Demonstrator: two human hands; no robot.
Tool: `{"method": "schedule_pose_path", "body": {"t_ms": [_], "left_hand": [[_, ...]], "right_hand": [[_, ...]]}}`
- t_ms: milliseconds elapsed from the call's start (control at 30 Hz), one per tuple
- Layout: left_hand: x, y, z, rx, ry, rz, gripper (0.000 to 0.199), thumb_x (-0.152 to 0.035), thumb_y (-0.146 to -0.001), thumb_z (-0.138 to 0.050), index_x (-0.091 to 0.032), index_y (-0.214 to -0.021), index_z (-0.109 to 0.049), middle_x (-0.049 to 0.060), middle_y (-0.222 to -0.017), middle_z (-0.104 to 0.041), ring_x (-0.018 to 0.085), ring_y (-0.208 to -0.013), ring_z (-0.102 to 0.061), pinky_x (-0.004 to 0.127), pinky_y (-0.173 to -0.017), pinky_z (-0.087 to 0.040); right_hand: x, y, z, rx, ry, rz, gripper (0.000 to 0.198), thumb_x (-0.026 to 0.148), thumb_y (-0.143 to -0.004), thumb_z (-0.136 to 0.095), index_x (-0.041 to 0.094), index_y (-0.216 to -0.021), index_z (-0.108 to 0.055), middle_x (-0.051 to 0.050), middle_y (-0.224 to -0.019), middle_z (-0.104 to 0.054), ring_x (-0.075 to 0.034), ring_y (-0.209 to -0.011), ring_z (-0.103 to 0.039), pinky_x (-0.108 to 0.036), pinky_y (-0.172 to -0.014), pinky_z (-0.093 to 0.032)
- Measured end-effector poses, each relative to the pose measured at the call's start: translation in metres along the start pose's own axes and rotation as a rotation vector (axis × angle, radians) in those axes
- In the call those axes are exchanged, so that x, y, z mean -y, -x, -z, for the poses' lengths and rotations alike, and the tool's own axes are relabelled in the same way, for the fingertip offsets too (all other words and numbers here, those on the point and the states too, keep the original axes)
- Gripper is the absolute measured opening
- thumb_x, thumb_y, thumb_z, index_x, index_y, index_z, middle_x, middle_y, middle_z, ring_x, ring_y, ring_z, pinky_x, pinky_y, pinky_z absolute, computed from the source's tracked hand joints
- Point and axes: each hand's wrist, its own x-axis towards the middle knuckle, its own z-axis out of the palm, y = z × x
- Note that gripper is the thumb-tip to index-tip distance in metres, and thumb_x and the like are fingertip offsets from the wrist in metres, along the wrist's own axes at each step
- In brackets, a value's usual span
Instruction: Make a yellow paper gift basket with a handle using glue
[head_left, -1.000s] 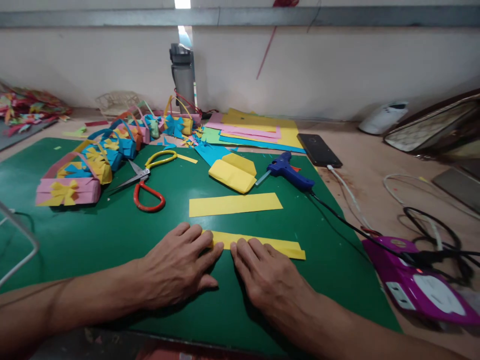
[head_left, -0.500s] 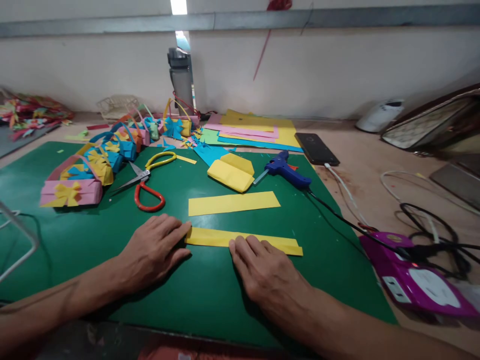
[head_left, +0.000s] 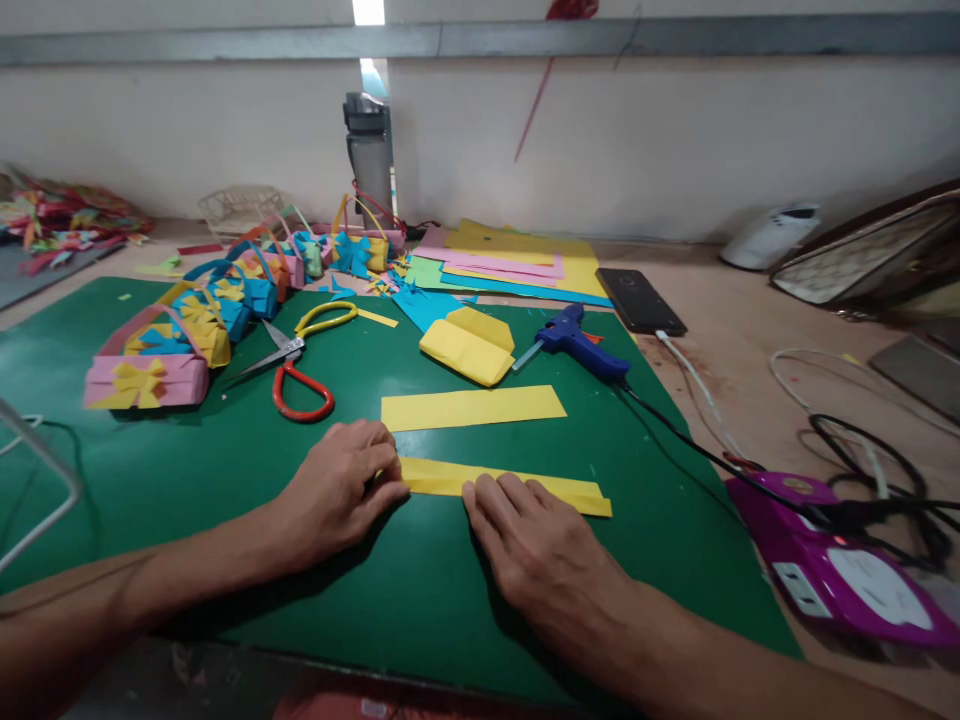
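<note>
A folded yellow paper strip (head_left: pixel 435 477) lies on the green mat (head_left: pixel 247 480) between my hands. At its left end, my left hand (head_left: pixel 349 480) pinches the paper between thumb and fingers. My right hand (head_left: pixel 536 535) presses bent fingertips down on the strip right of its middle, and the strip's right end shows past the knuckles. Just beyond lies a flat yellow paper strip (head_left: pixel 474 407). Behind that sit a folded yellow paper piece (head_left: pixel 466 347) and a blue glue gun (head_left: pixel 577 340). Scissors (head_left: pixel 300 360) with one yellow and one red handle rest open at the left.
Several small paper baskets (head_left: pixel 146 380) stand in a row at the left. Coloured paper sheets (head_left: pixel 581 262), a phone (head_left: pixel 641 300) and a bottle (head_left: pixel 369 150) are at the back. A purple power strip (head_left: pixel 840 560) with cables lies at the right. Paper scraps (head_left: pixel 64 220) pile far left.
My left hand has moved slightly right and closed its thumb and fingers on the strip's left end. My right hand stays on the strip. The view has shifted slightly.
</note>
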Motion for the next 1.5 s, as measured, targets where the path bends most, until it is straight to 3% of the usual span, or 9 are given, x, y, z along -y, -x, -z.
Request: {"method": "schedule_pose_path", "body": {"t_ms": [233, 533, 700, 933, 1067, 1267, 1500], "left_hand": [[0.009, 0.005, 0.006, 0.016, 0.090, -0.033, 0.015, -0.016, -0.085, -0.050, -0.016, -0.071, -0.051, 0.001, -0.076, -0.056, 0.015, -0.076, -0.050, 0.029, -0.069, -0.036], [0.007, 0.001, 0.005, -0.006, -0.007, 0.014, 0.017, -0.021, -0.086, -0.049, -0.016, -0.070, -0.055, -0.001, -0.065, -0.057, 0.013, -0.065, -0.048, 0.029, -0.065, -0.035], [0.004, 0.000, 0.006, 0.005, -0.022, 0.008, 0.016, -0.020, -0.084, -0.051, -0.016, -0.069, -0.056, 0.001, -0.067, -0.057, 0.015, -0.069, -0.047, 0.030, -0.064, -0.033], [0.006, -0.001, 0.005, 0.018, -0.013, 0.039, 0.017, -0.020, -0.083, -0.051, -0.016, -0.068, -0.057, 0.002, -0.071, -0.058, 0.017, -0.072, -0.048, 0.031, -0.067, -0.034], [0.006, -0.001, 0.004, 0.015, -0.012, 0.048, 0.017, -0.020, -0.082, -0.052, -0.016, -0.067, -0.057, 0.002, -0.070, -0.057, 0.017, -0.071, -0.048, 0.031, -0.067, -0.034], [0.005, -0.001, 0.007, 0.040, -0.004, 0.065, 0.018, -0.022, -0.085, -0.048, -0.016, -0.069, -0.055, 0.002, -0.072, -0.056, 0.018, -0.073, -0.047, 0.031, -0.067, -0.033], [0.015, 0.002, 0.014, 0.075, 0.030, 0.078, 0.021, -0.022, -0.088, -0.042, -0.016, -0.073, -0.055, 0.003, -0.074, -0.056, 0.016, -0.072, -0.047, 0.031, -0.067, -0.033]], "right_hand": [[-0.001, -0.004, 0.004, 0.016, 0.001, 0.000, 0.021, 0.003, -0.070, -0.047, 0.009, -0.087, -0.059, -0.013, -0.083, -0.059, -0.024, -0.074, -0.052, -0.034, -0.058, -0.042], [-0.005, -0.008, 0.006, -0.027, -0.001, -0.025, 0.020, 0.002, -0.076, -0.044, 0.010, -0.088, -0.058, -0.010, -0.079, -0.056, -0.021, -0.070, -0.048, -0.033, -0.061, -0.037], [-0.016, -0.013, 0.008, -0.029, -0.231, -0.124, 0.016, 0.007, -0.083, -0.045, 0.014, -0.077, -0.058, -0.006, -0.075, -0.056, -0.017, -0.068, -0.045, -0.030, -0.064, -0.034], [-0.020, -0.034, 0.022, 0.093, -0.588, -0.325, 0.014, 0.014, -0.085, -0.051, 0.014, -0.074, -0.059, -0.002, -0.073, -0.053, -0.011, -0.065, -0.047, -0.022, -0.057, -0.031], [-0.017, -0.050, 0.023, 0.147, -0.570, -0.358, 0.007, 0.018, -0.082, -0.059, 0.015, -0.076, -0.061, -0.001, -0.074, -0.055, -0.012, -0.068, -0.049, -0.022, -0.057, -0.030], [-0.016, -0.063, 0.013, 0.196, -0.497, -0.433, 0.014, 0.021, -0.081, -0.060, 0.015, -0.068, -0.058, 0.000, -0.069, -0.052, -0.012, -0.064, -0.045, -0.023, -0.054, -0.026], [-0.017, -0.063, 0.009, 0.207, -0.467, -0.406, 0.017, 0.020, -0.081, -0.058, 0.015, -0.065, -0.056, -0.002, -0.069, -0.055, -0.013, -0.065, -0.046, -0.025, -0.058, -0.027]]}}
